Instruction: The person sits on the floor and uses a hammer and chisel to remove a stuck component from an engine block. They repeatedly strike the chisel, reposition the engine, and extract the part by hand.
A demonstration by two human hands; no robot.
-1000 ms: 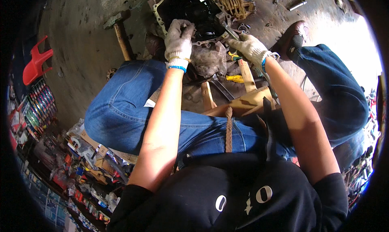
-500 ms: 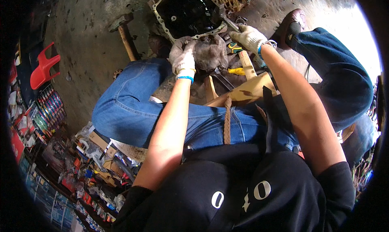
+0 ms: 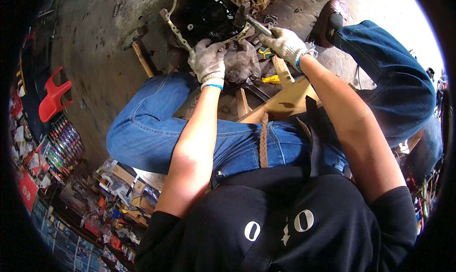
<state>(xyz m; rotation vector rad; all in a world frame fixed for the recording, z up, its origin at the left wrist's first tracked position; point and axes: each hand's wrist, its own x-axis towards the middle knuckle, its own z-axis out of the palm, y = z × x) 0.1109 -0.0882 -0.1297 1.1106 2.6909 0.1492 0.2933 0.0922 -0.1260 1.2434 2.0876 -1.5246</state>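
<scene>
While your left hand presses its gloved palm on the lower rim of the dark metal housing lying open on the concrete floor, your right hand has its grip wrapped tight round the handle of a hammer whose head sits at the housing's right edge. A second ago the left hand was higher up on the casing and the right hand held low beside it; now the left has slid down to the rim near the grey rag and the hammer has come up to the flange, which I judge means you have moved from steadying to striking or levering (the left fingers are curled, but whether they clasp the rim I cannot tell). A yellow-handled tool lies just below the rag, beside the wooden block.
</scene>
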